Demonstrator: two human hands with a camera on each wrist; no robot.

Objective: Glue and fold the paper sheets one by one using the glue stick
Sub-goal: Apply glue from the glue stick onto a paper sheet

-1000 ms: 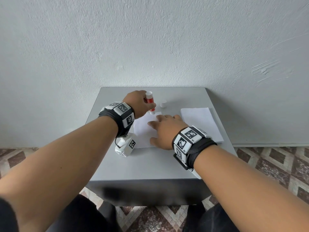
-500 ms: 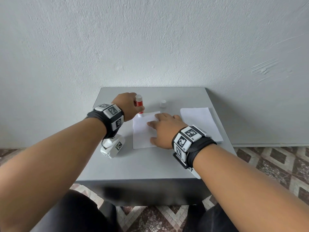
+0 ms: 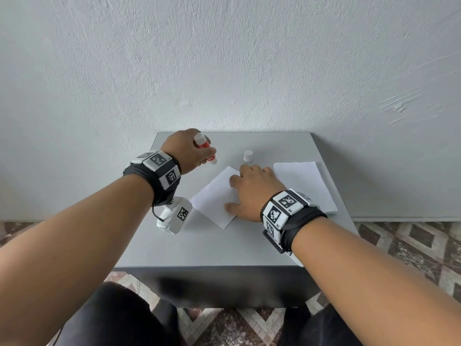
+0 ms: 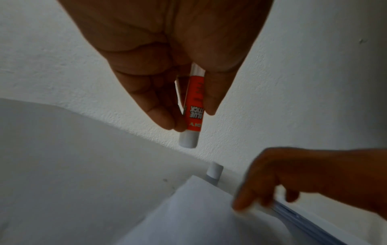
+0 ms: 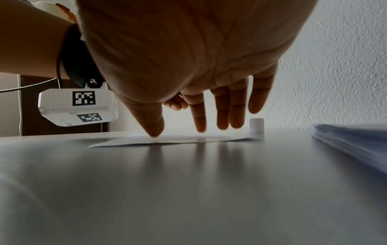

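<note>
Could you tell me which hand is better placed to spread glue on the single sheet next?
Left. The left hand already holds the uncapped glue stick in its grip just beyond the single sheet, while the right hand lies with straight fingers on that sheet, steadying it. The cap stands apart.

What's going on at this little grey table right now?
A person is gluing paper. Their left hand grips an uncapped red glue stick, held above the table just off the sheet. The right hand presses straight fingers on a single white sheet, which lies at an angle. The white cap stands behind it, and a stack of paper waits to the right.
</note>
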